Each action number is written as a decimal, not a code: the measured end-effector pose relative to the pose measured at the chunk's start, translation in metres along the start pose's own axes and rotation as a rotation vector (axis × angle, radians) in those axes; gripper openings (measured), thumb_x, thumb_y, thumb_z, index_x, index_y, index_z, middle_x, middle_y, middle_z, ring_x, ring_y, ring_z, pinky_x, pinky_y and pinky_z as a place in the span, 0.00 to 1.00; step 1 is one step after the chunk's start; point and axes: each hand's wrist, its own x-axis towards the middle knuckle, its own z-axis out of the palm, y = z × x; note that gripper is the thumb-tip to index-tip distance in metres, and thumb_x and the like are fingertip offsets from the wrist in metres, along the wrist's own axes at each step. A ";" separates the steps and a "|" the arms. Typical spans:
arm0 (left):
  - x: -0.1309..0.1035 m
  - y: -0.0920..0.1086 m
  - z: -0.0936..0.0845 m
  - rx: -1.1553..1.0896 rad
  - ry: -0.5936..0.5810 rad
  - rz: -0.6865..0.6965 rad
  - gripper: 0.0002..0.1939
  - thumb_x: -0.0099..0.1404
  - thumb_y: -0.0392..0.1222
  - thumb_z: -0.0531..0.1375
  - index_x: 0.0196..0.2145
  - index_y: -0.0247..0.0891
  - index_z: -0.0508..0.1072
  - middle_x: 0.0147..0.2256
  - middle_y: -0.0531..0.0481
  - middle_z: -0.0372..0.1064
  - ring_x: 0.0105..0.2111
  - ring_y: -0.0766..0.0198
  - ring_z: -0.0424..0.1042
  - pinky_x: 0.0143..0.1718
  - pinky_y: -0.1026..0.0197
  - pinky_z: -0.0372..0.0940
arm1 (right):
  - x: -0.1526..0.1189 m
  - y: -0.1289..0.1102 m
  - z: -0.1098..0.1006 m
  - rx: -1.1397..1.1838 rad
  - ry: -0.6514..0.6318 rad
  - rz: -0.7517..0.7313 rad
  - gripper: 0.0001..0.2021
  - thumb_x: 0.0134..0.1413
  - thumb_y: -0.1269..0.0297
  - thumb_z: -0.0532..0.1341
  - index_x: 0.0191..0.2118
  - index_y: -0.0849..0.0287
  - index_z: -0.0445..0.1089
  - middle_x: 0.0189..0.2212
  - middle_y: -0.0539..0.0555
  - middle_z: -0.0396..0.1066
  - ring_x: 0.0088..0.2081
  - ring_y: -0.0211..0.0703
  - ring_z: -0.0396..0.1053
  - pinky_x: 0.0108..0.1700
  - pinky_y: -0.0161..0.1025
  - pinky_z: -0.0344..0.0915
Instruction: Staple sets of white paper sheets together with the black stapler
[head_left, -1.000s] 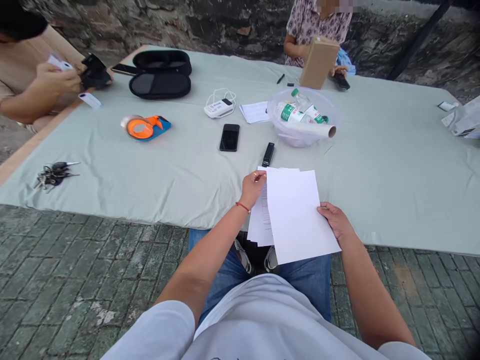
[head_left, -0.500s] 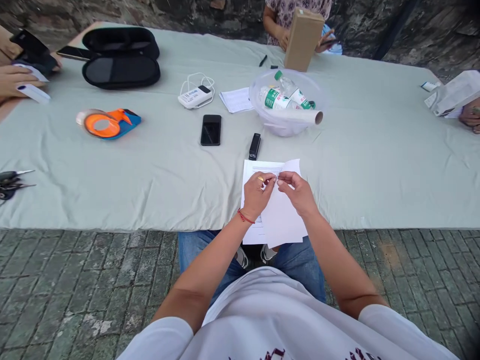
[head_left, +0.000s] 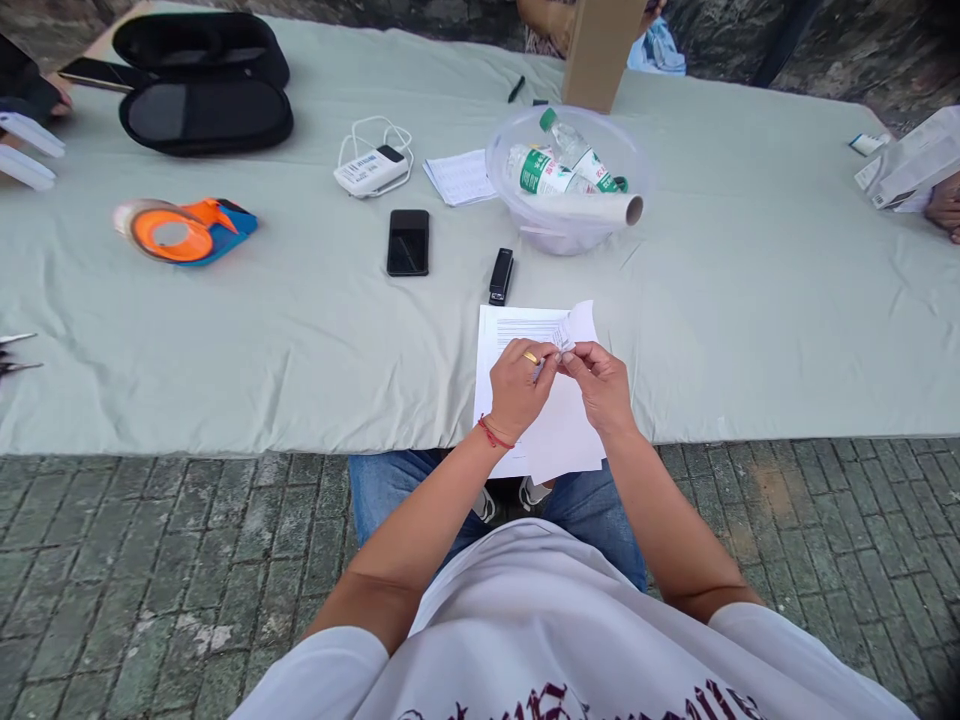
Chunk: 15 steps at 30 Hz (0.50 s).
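Note:
My left hand (head_left: 523, 390), with a gold ring and a red bracelet at the wrist, pinches the edge of a white sheet of paper (head_left: 562, 440). Right beside it, my right hand (head_left: 602, 392) pinches the same sheet, and the fingertips of both hands meet. Between them the paper is creased, and its top corner curls up to show some print. Beneath it lies a printed sheet (head_left: 489, 335), partly covered, at the table's near edge. A black stapler (head_left: 501, 277) rests just beyond the papers.
Farther off are a black phone (head_left: 409, 243), an orange-blue tape dispenser (head_left: 184, 230), a white corded device (head_left: 373, 170), an open black case (head_left: 206, 118) and a plastic basin (head_left: 574, 235) holding bottles. A cardboard box (head_left: 600, 55) stands behind it. Other people's hands show at the table's sides.
The paper between my fingertips has become creased and turned so its print shows, and my hands have closed in on it. The view has shifted slightly, moving the table things up and left.

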 end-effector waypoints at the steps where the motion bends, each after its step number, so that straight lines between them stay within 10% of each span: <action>1: 0.000 0.001 0.000 -0.005 0.001 -0.009 0.09 0.72 0.42 0.55 0.37 0.42 0.74 0.33 0.49 0.73 0.36 0.61 0.70 0.40 0.57 0.65 | 0.000 0.000 0.000 0.015 -0.002 -0.001 0.10 0.53 0.54 0.68 0.36 0.53 0.75 0.33 0.47 0.73 0.37 0.39 0.72 0.50 0.46 0.73; 15: -0.004 0.001 -0.003 0.012 0.012 0.060 0.08 0.72 0.42 0.55 0.37 0.42 0.73 0.35 0.48 0.74 0.38 0.59 0.69 0.41 0.55 0.65 | -0.001 0.002 0.002 0.133 -0.026 0.105 0.12 0.48 0.52 0.70 0.33 0.53 0.73 0.31 0.46 0.71 0.37 0.38 0.71 0.48 0.46 0.76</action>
